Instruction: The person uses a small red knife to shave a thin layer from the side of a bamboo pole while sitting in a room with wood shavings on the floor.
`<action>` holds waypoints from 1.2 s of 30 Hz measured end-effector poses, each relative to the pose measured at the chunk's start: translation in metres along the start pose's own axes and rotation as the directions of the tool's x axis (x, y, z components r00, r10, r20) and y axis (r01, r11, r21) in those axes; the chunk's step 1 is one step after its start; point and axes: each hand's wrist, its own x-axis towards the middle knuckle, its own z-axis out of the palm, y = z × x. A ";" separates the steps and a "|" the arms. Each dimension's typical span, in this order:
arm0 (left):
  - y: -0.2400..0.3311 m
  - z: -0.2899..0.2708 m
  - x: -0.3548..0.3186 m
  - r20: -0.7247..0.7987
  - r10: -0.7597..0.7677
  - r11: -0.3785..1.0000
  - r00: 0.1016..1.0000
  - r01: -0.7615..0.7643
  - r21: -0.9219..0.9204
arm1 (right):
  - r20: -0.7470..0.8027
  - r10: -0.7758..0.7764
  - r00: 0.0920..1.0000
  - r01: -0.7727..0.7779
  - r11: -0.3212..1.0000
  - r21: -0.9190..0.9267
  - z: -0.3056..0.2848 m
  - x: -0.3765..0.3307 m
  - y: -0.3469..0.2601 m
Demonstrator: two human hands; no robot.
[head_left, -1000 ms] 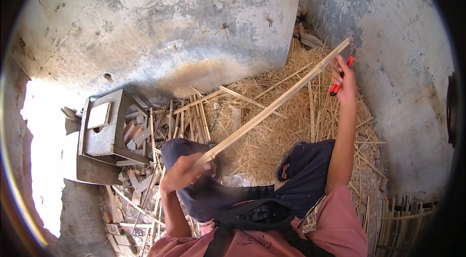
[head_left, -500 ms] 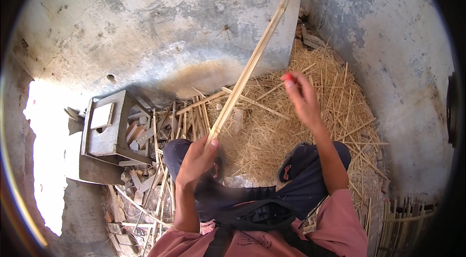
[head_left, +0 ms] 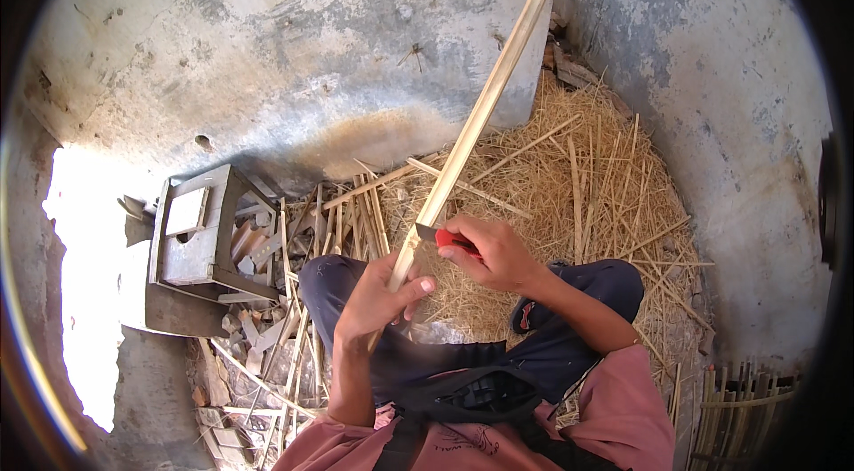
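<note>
A long, pale split bamboo strip (head_left: pixel 487 104) slants from my lap up past the top of the view. My left hand (head_left: pixel 381 297) is closed round its lower part, with the thumb lying along the near side. My right hand (head_left: pixel 489 253) grips a red-handled utility knife (head_left: pixel 455 242). Its dark blade meets the strip just above my left hand, next to a node in the bamboo. The lower end of the strip passes behind my left hand and wrist.
Thin shavings and loose strips form a heap (head_left: pixel 551 177) ahead and to the right. An overturned wooden stool (head_left: pixel 200 222) stands at the left, with rubble and sticks (head_left: pixel 267 329) beside it. Worn plaster walls (head_left: pixel 311 44) enclose the corner. A bundle of slats (head_left: pixel 743 418) stands lower right.
My right hand has come down and left, bringing the knife blade against the bamboo strip. The strip has shifted upward, and more of it now extends below my left hand.
</note>
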 end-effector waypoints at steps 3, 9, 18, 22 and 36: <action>0.004 0.004 0.000 0.039 0.004 0.997 0.999 -0.001 -0.080 | 0.020 -0.052 0.998 0.052 0.999 -0.006 0.002 -0.001 -0.001; 0.002 0.003 0.002 0.101 -0.022 0.985 0.995 0.039 -0.170 | 0.039 -0.064 0.997 0.065 0.998 -0.023 0.007 -0.003 0.003; 0.008 0.020 0.000 -0.117 0.052 0.998 0.992 -0.049 0.027 | 0.029 -0.045 0.999 0.047 0.997 -0.058 0.007 -0.003 -0.003; 0.007 0.027 -0.002 -0.208 0.085 0.988 0.975 -0.054 0.147 | 0.069 0.016 0.997 -0.010 0.996 -0.092 0.004 -0.005 -0.004; -0.001 0.029 0.001 -0.257 0.065 0.980 0.964 -0.014 0.198 | 0.034 0.003 0.999 0.004 0.979 -0.206 -0.001 0.000 -0.010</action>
